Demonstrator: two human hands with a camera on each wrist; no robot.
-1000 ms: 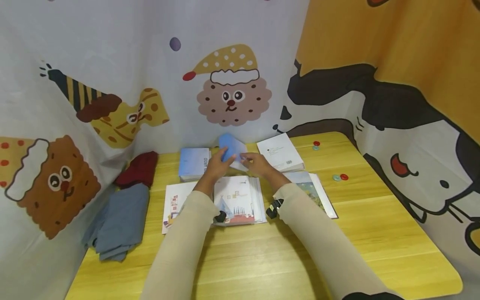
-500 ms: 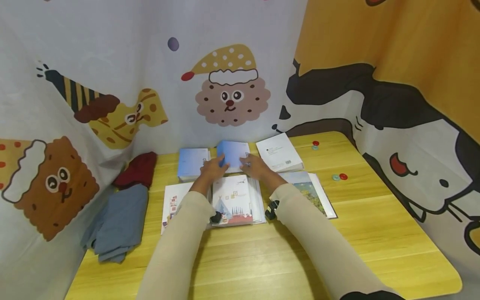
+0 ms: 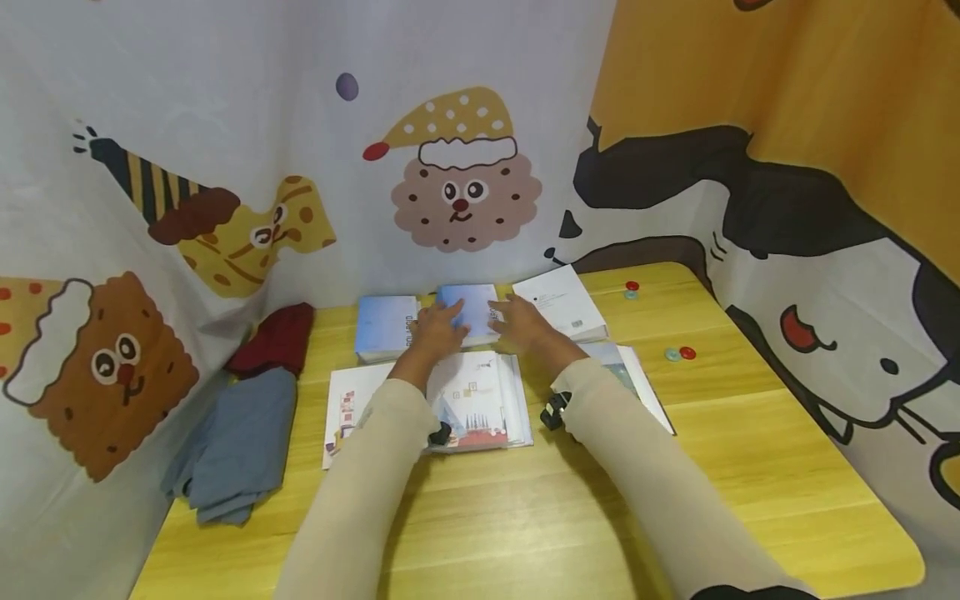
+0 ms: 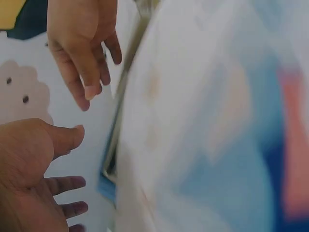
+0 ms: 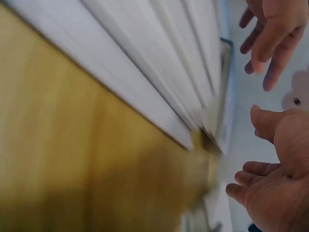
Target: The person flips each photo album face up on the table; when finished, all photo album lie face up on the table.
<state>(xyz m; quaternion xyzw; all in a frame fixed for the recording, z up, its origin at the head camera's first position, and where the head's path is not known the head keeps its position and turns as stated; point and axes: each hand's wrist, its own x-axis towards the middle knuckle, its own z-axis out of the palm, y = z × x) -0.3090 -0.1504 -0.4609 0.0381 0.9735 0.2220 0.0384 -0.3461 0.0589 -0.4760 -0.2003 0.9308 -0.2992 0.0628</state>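
A blue-covered book [image 3: 471, 302] lies flat in the back row, between another blue book [image 3: 385, 323] and a white book [image 3: 561, 302]. My left hand [image 3: 437, 332] hovers at its left front corner, fingers spread and holding nothing. Over its right edge is my right hand [image 3: 522, 325], also with spread fingers and nothing in them. The wrist views show a gap between the fingertips and the book. In front lies a book with a tent picture on its cover [image 3: 468, 396], large and blurred in the left wrist view.
An illustrated book [image 3: 351, 400] lies partly under the left sleeve, and a landscape-covered book [image 3: 637, 383] by the right one. Folded grey cloth [image 3: 243, 442] and dark red cloth [image 3: 276, 340] lie at left. Red and pale green discs [image 3: 680, 354] sit at right. A printed curtain [image 3: 465, 50] hangs behind.
The middle blue book's lifted cover has come down flat. Both hands have since let go of it, lifting slightly with fingers spreading; the right hand has shifted right.
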